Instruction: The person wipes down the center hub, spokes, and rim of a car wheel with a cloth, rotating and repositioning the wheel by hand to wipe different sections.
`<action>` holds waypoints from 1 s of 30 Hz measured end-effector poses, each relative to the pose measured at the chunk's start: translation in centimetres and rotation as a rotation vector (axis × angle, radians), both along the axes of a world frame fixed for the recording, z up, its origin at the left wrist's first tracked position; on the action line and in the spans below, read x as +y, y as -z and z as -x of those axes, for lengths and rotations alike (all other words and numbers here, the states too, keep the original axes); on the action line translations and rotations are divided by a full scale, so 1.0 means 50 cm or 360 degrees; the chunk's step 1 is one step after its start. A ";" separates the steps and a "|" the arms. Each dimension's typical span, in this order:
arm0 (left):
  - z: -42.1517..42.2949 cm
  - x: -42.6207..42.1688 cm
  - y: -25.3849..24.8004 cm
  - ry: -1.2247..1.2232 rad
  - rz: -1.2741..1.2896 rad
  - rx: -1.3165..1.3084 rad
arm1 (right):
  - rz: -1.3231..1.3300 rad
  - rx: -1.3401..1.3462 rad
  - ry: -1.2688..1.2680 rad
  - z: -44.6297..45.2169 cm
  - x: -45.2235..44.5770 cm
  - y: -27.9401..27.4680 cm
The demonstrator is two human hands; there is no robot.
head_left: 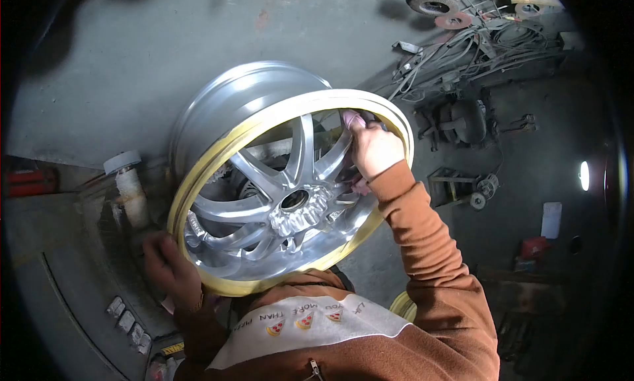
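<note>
A silver multi-spoke wheel (302, 153) with a yellowish outer lip (211, 157) is tilted in front of my body. Inside the lip at the upper right, my right hand (376, 148) is closed on a pink cloth (354, 120), which touches the wheel. More pink material shows behind the spokes beneath this hand. At the lower left, my left hand (173, 268) is beside the wheel's outer edge, in shadow and blurred. Its fingers are bent, but their hold is unclear. Polished, scalloped metal surrounds the centre hole.
Coiled cables (475, 57) and a small tyre (432, 4) lie at the upper right. A dark stool-like seat (465, 121) stands at the right, with a wheeled metal frame (456, 186) below it. A pale cylindrical post (132, 192) is left of the wheel.
</note>
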State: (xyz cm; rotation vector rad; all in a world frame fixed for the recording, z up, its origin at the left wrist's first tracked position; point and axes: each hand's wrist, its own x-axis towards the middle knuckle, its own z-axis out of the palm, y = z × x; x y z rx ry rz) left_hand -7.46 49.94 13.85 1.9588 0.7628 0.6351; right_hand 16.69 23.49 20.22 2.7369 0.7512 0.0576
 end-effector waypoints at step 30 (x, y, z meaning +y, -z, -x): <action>-0.010 0.005 0.017 -0.0064 -0.0049 -0.0095 | -0.0180 0.0665 0.0024 0.167 0.025 -0.001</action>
